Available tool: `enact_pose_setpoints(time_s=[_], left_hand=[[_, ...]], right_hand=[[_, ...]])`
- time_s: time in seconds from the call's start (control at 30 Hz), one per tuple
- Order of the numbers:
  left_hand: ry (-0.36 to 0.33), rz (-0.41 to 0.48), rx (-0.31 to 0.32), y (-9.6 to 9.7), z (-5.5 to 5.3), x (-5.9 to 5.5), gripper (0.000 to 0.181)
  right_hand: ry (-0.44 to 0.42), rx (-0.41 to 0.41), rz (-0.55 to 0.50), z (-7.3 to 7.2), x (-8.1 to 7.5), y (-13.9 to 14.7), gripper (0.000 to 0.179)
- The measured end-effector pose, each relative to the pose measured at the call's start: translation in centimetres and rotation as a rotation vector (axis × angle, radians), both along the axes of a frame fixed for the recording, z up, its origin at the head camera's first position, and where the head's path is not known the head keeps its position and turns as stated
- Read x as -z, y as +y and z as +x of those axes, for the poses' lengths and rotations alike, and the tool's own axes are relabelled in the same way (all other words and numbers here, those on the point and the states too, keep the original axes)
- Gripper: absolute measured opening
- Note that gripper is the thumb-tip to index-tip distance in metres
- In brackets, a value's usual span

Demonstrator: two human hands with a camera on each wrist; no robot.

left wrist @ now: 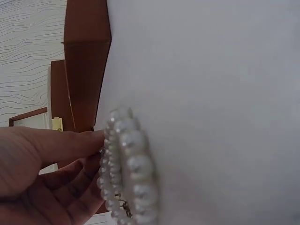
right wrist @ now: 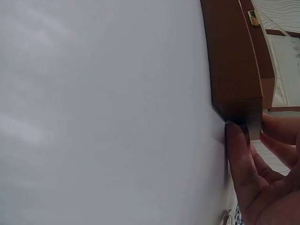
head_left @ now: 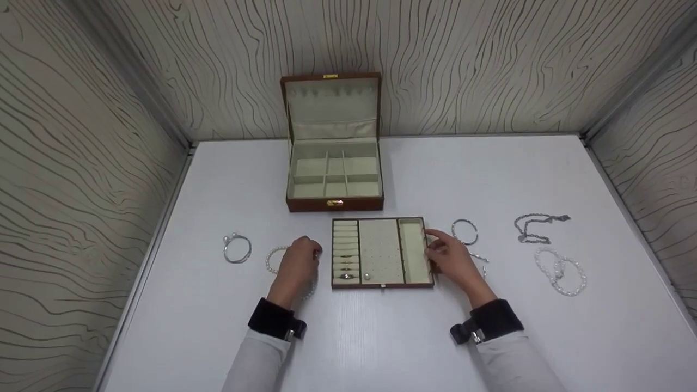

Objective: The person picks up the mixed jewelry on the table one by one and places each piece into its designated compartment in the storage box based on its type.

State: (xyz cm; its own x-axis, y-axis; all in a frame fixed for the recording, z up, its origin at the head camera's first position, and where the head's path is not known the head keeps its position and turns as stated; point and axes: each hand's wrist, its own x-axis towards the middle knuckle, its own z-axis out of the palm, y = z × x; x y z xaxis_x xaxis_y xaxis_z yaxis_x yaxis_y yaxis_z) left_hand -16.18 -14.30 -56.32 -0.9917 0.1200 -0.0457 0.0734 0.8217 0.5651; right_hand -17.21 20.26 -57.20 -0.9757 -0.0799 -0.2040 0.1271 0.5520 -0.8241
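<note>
the work looks to be about partway: some jewellery sits in the tray [head_left: 378, 245], more lies around it. the tray lies flat in front of the open box [head_left: 305, 205]. a few rings [head_left: 347, 276] fill the nearer slots at the tray's left end, and one pearl piece [head_left: 367, 276] sits on its dotted panel; that much seems done.

what appears left lies outside the tray. to its left are a pearl strand [left wrist: 140, 166] and, farther out, a bangle with pearl ends [head_left: 250, 252]. to its right are a cuff bangle [head_left: 476, 234], small silver pieces [head_left: 479, 257] partly hidden by a hand, and, well apart, a silver chain [head_left: 536, 215] and a clear bead strand [head_left: 560, 267].

the hands are apart, one either side of the tray. the right hand [head_left: 453, 263] grips the tray's right end. the left hand [head_left: 297, 262], fingers curled, is over the pearl strand; i cannot tell whether it pinches it.
</note>
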Motion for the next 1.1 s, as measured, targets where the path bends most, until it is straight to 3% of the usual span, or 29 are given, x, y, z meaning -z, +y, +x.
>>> enact_pose_setpoints(time_s=[0.47, 0.83, 1.1], left_hand=[[0.0, 0.004, -0.022, 0.14, 0.19, -0.08, 0.013], [-0.017, 0.058, -0.034, 0.28, -0.02, -0.43, 0.018], [0.062, 0.097, 0.004, 0.29, -0.17, -0.92, 0.019]], right_hand=[[-0.033, 0.019, -0.059, -0.03, -0.1, -0.19, 0.049], [-0.007, 0.016, -0.003, -0.1, 0.02, -0.02, 0.048], [-0.015, 0.014, -0.002, -0.03, 0.09, -0.1, 0.048]])
